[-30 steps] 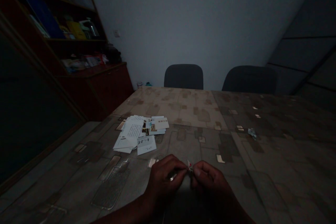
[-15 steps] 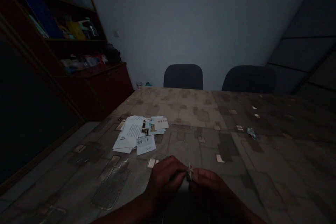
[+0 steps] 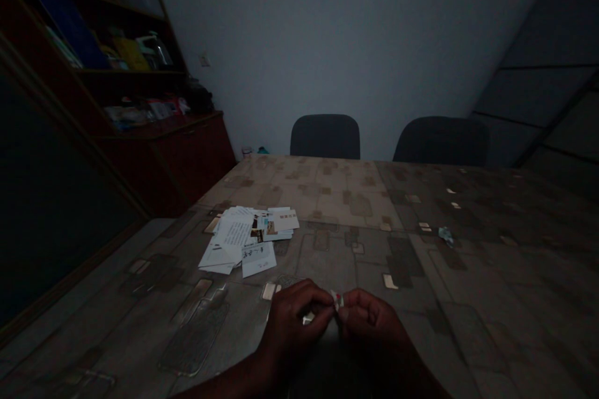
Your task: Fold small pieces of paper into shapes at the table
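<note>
Near the table's front edge, a small whitish wrapper with a red mark [image 3: 337,300] is pinched between my two hands. My left hand [image 3: 299,315] holds its left side between thumb and forefinger, with a gap showing between those fingers and the palm. My right hand [image 3: 372,318] grips the right side, its fingers curled. What lies inside the wrapper, if anything, is too small and dark to tell. A loose pile of printed cards and papers [image 3: 234,234] lies on the table to the left, beyond my hands.
The patterned tablecloth [image 3: 327,252] covers a wide table. A crumpled light scrap [image 3: 445,235] lies to the right. Two dark chairs [image 3: 325,136] [image 3: 442,139] stand at the far edge, before a wall. At the left is a dark red cabinet [image 3: 187,156] with filled shelves.
Both hands still hold the wrapper. My left thumb and forefinger have opened a wider loop, and the wrapper has turned and shows less of itself. The whole view has shifted slightly.
</note>
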{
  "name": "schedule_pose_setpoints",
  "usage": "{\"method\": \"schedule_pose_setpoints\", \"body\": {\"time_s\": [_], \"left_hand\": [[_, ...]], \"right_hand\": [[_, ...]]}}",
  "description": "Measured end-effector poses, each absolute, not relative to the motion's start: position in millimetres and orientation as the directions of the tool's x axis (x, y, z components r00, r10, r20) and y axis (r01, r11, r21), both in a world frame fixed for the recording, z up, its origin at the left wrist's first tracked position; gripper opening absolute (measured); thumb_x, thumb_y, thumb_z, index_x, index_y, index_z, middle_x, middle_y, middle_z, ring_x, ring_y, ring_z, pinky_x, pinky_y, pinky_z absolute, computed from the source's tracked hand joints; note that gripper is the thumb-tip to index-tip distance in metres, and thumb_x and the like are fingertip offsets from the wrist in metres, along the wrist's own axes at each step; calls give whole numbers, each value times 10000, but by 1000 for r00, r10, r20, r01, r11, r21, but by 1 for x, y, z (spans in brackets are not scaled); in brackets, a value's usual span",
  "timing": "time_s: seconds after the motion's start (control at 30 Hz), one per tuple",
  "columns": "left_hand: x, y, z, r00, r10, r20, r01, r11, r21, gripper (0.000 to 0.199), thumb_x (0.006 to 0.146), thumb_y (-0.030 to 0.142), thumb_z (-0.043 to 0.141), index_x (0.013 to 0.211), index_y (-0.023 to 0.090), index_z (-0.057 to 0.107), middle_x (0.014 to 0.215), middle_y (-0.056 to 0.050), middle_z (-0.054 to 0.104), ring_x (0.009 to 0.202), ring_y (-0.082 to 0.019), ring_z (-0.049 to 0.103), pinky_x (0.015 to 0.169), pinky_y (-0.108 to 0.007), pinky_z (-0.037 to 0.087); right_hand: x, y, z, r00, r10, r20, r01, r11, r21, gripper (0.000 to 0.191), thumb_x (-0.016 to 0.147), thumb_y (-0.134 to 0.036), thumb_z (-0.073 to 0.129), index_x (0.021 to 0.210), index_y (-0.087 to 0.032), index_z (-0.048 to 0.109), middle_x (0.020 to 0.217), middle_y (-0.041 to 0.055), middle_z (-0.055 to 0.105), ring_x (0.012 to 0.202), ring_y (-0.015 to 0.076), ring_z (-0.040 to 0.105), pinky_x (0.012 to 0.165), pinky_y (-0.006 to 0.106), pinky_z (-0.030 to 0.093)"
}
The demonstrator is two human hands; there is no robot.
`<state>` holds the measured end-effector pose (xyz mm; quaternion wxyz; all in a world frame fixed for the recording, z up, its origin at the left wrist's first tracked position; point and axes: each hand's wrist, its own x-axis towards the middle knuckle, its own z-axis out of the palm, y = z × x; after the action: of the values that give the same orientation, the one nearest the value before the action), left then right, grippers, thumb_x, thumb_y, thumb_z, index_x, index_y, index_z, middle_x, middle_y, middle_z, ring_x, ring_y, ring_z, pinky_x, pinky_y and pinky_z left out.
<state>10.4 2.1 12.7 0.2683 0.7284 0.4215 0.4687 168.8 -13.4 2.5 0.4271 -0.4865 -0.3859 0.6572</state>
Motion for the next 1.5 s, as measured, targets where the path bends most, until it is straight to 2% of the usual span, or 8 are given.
{"method": "schedule_pose_setpoints", "body": {"time_s": [0.2,0.37,0.53,0.77,0.9,1.0,1.23,1.5], "left_hand": [[10,1,18,178,946,271,330,-317,889,96,708,110,651,650,181,681,639,-12,691,593,-153,629,591,-217,454],[7,3,18,198,935,294,287,-342,895,83,703,112,646,662,173,686,658,-18,688,618,-155,629,602,-216,435],[5,4,14,217,918,332,249,-381,891,83,736,135,648,684,176,699,677,-22,692,637,-156,630,616,-219,429],[6,3,16,232,939,255,226,-307,924,69,723,149,640,690,183,690,666,-5,672,622,-148,591,625,-220,425],[6,5,17,229,958,174,225,-226,948,85,677,126,622,687,174,692,639,-2,660,616,-150,591,614,-219,426],[5,7,17,252,959,128,216,-185,959,75,668,135,632,684,166,698,631,-7,668,621,-154,607,620,-222,433],[4,8,16,248,968,37,140,-74,987,22,665,171,675,659,157,691,588,-7,673,569,-148,611,579,-217,438],[4,7,15,225,968,107,139,-141,980,72,673,169,669,615,164,711,591,-17,687,584,-147,608,602,-222,440]], "right_hand": [[174,-13,5,-94,985,-147,62,-142,-988,285,726,-439,702,720,-170,607,568,-32,540,527,115,465,502,210,336],[174,-16,7,2,1000,6,276,5,-961,180,753,-354,666,693,-187,638,615,-25,552,563,133,485,511,223,342],[177,-16,3,-75,987,141,398,159,-903,156,815,-306,646,700,-202,644,636,-17,576,568,142,525,525,229,379],[187,-9,3,-240,790,564,525,594,-610,60,857,-198,657,827,-204,605,718,8,618,663,169,571,609,263,428],[188,-5,8,-404,648,646,569,731,-377,61,939,-193,574,916,-208,629,804,35,681,712,175,596,658,296,423],[185,-4,8,-408,603,685,599,743,-298,174,993,-248,499,897,-220,642,791,35,678,700,173,586,645,302,405],[182,-5,7,-334,647,685,540,727,-424,186,1001,-315,491,955,-192,623,757,34,627,702,177,565,640,295,417],[183,-6,12,-330,688,646,493,709,-504,154,997,-304,507,930,-208,608,788,27,630,737,183,567,665,308,415]]}}
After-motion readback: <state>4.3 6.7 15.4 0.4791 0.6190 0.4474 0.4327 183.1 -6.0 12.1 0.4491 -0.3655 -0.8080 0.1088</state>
